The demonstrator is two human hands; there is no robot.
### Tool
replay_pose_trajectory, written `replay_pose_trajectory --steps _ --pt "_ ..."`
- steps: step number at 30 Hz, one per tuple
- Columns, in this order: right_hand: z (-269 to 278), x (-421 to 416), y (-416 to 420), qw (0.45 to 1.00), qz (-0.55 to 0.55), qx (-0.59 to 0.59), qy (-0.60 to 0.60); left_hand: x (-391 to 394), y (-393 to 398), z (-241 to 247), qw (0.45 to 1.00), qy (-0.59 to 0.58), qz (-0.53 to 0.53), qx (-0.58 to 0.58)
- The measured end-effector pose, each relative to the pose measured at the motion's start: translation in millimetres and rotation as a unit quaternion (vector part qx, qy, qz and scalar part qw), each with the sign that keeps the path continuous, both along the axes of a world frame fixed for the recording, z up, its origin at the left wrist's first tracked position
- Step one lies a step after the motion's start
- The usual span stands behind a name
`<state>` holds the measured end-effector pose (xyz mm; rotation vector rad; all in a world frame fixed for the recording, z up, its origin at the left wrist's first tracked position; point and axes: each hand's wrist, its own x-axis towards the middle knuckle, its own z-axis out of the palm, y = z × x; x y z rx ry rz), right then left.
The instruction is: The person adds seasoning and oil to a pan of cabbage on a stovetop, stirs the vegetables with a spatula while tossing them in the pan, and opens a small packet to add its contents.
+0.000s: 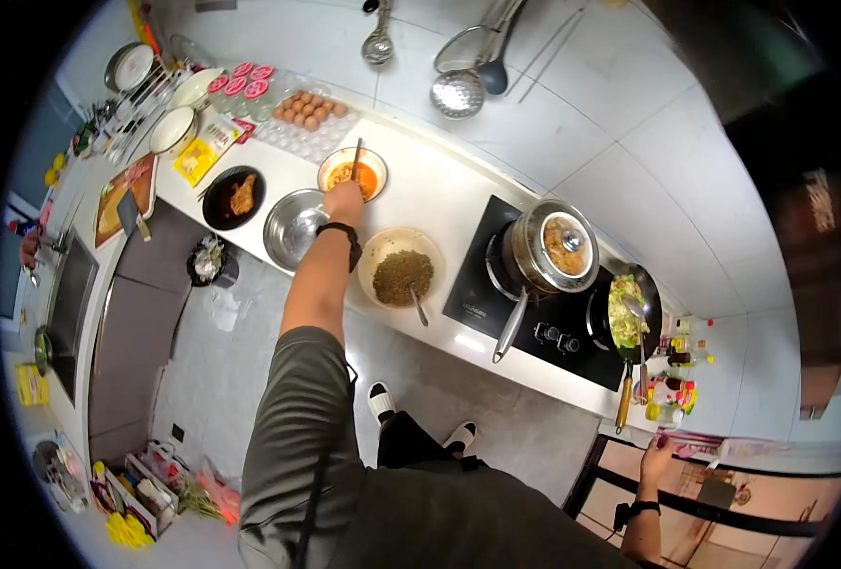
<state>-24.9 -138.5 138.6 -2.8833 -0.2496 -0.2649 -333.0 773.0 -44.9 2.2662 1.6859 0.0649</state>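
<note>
My left hand (344, 201) is over the near rim of a bowl (383, 165) holding orange-red sauce and pale food. Dark chopsticks (357, 158) run from beside its fingers past the bowl's far rim; the fingertips are hidden, so its grip is unclear. Just below that hand, partly behind the wrist, is a steel bowl (282, 235). A cream bowl (437, 259) of brown ground food with a spoon (418, 306) stands to its right. Far right, my right hand (656, 459) reaches a pink-and-clear plastic packet (698, 446) above a dark-framed glossy panel (715, 491); whether it grips is unclear.
A lidded pot (552, 245) and a wok of greens (628, 309) sit on the black hob (477, 284), their handles over the front edge. Eggs (308, 110), a dark plate with fried meat (239, 199) and a cleaver (127, 212) on a board (111, 213) lie leftward.
</note>
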Motion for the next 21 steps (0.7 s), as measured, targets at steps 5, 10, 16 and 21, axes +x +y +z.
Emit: replay_pose_trajectory --steps 5,10,16,21 --pt "-6.2 6.3 -14.2 0.987 -0.016 0.142 0.075 -25.5 -2.1 -5.4 0.958 -0.075 -0.168 0.221" --pt "18.8 -2.6 37.4 0.972 0.17 0.131 -0.092 -45.4 -147.6 128.9 0.963 -0.256 -0.065 0.059" --pt "70.6 -18.3 80.9 0.908 0.348 0.233 0.021 -38.0 -433.3 216.9 0.902 -0.387 -0.116 -0.152" --pt "73.2 -26.8 47.4 0.799 0.564 0.198 -0.068 65.2 -638.1 235.7 0.828 -0.313 -0.204 -0.418"
